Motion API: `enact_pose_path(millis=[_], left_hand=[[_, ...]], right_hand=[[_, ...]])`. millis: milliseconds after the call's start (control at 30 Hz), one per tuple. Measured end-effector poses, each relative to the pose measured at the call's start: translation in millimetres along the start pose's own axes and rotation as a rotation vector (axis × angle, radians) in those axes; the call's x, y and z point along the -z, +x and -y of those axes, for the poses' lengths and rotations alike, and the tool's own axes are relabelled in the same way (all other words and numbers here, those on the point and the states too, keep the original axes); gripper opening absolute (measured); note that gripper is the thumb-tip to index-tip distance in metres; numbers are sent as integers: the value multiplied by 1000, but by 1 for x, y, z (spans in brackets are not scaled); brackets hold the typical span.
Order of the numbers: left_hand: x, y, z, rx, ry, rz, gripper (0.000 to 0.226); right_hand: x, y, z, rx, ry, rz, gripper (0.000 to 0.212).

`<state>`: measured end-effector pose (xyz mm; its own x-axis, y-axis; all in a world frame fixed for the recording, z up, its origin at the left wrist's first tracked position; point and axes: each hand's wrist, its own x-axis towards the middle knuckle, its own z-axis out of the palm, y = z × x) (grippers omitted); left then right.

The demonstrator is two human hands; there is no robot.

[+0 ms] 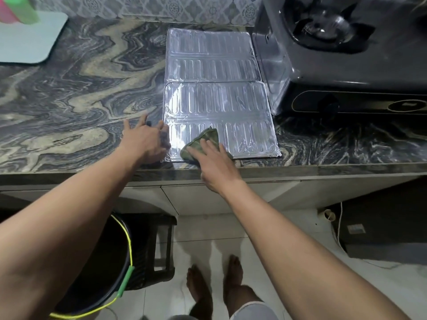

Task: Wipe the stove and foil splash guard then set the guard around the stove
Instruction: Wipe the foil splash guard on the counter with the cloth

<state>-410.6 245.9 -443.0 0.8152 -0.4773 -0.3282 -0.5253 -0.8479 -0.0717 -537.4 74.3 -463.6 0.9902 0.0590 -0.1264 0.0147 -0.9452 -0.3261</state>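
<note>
Right hand (213,162), fingers flat, pressed the cloth (208,137) on the guard (212,65) at the desk's (69,88) front edge, beside the stove (346,65); left hand (147,142), released, steadied its left edge. Light strokes would spare the foil.

No lettering is legible; the oval emblem (407,105) on the stove (323,72) is blurred.

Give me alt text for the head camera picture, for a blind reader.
A right hand presses a green cloth onto a foil splash guard lying flat on a marbled counter; the left hand rests at the guard's left edge. A gas stove stands beside it.
</note>
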Motion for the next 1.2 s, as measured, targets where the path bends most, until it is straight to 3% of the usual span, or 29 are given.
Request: enact_pose_path(millis=[133,533,733,867,1067,1200], left_hand=[[2,-2,0,-15,-9,-1,60],[12,6,12,-61,-49,23,57],[5,4,20,-127,-63,7,80],[1,10,24,-134,-121,-4,53],[-6,11,23,-133,-77,-30,63],[-7,10,20,-117,-71,-31,65]], right_hand=[[6,-8,-18,-5,-19,14,86],[38,-31,-94,-296,-87,-52,84],[44,-8,-84,-456,-59,-94,57],[31,19,-68,-407,-63,-127,60],[22,44,-28,-254,-52,-116,60],[11,48,9,-136,-2,-78,70]])
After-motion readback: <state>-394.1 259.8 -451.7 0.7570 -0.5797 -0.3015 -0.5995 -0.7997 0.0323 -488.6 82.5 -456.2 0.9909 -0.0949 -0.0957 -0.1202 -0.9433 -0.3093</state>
